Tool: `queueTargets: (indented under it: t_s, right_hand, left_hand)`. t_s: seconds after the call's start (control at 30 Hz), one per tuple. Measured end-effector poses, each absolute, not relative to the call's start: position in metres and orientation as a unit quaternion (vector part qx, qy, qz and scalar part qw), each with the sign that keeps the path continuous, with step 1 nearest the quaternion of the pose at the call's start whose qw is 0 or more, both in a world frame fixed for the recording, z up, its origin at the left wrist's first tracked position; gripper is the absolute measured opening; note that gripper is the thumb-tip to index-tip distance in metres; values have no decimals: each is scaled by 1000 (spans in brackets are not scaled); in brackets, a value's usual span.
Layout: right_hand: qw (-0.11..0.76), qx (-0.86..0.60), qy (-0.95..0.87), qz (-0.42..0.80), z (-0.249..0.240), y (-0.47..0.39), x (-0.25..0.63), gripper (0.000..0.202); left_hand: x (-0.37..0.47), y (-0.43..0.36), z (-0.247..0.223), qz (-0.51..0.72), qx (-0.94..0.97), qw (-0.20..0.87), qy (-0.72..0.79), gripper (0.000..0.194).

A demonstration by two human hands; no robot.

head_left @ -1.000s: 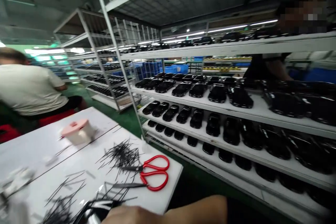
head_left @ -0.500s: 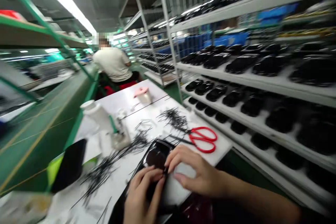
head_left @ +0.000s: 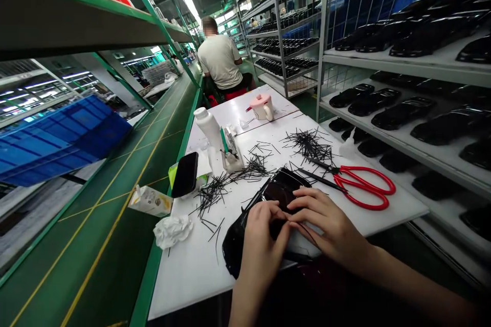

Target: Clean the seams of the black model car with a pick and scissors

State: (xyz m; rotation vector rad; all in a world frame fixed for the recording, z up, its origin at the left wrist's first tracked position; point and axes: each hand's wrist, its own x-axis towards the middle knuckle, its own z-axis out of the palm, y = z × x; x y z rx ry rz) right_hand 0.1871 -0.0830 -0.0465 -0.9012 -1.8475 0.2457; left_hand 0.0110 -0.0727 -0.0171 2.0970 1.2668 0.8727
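Observation:
A glossy black model car body lies at the near edge of the white table, partly hidden under both hands. My left hand rests over it, thumb and fingertips pinched together. My right hand meets it from the right, its thumb and index fingertips closed around a thin dark strip above the car. Red-handled scissors lie open-bladed to the right of the car. Beyond it are piles of thin black strips, with more strips to the left.
Left of the hands are a phone, crumpled tissue, a small carton and a white bottle. A lidded mug stands farther back. Racks of black car bodies line the right; a person sits ahead.
The camera view has turned left, so the table and hands appear farther right. Both hands remain together over the car; a thin strip now shows by the right fingers.

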Motion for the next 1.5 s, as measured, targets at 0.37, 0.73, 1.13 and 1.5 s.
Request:
queueTargets:
  t_s: [0.37,0.73,1.13,1.5]
  right_hand:
    - [487,-454,-666,336,-45,-102,189,15]
    - [431,-484,-630,429,-49,-103,184,24]
    - [398,-430,-737,335,-59,-99,190,20]
    - [416,-416,-763,269,-69,-101,183,19]
  left_hand:
    - [9,-74,-13,304,797,206,478,19]
    - [15,-75,-12,290,793,164,511,22]
    - [-15,-69,0,358,723,256,533,11]
    - [-27,-66,-21,466,641,264,550,7]
